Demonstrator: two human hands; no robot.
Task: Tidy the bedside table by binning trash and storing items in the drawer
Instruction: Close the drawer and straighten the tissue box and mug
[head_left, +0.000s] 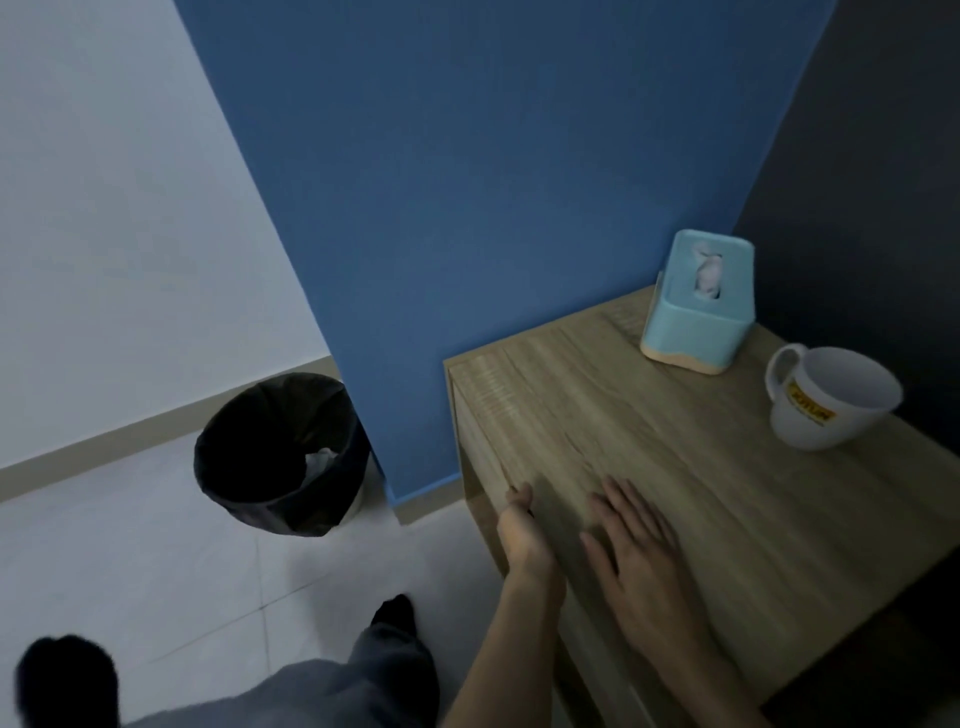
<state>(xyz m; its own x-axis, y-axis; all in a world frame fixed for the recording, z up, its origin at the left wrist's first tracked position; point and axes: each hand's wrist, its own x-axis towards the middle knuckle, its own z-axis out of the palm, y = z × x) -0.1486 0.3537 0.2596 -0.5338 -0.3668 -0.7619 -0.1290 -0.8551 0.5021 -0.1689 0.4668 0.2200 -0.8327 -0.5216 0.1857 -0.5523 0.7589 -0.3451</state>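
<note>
Table (675, 441) under flat right hand (631, 561); left hand (519, 535) at its edge.

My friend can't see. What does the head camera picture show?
A person's right hand lies flat on a wooden bedside table while the left hand is at its edge. A blue tissue box and a white mug stand at the back, and a black bin sits on the floor beside it.
</note>
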